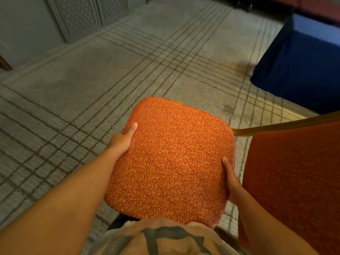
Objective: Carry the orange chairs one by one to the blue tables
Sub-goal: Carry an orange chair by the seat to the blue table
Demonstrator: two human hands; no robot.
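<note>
An orange chair with a swirl-patterned seat (171, 161) is held up in front of my chest, seat facing me. My left hand (122, 139) grips the seat's left edge, thumb on top and fingers hidden beneath. My right hand (230, 178) grips the right edge the same way. The chair's backrest (292, 181) and a gold frame bar (276, 125) show at the right. A table draped in blue cloth (301, 65) stands at the upper right, a short way ahead.
Grey carpet with dark grid lines (92, 89) covers the floor ahead and to the left. A grey panelled wall (79, 17) runs along the far left. Dark red furniture (312, 6) lies behind the blue table.
</note>
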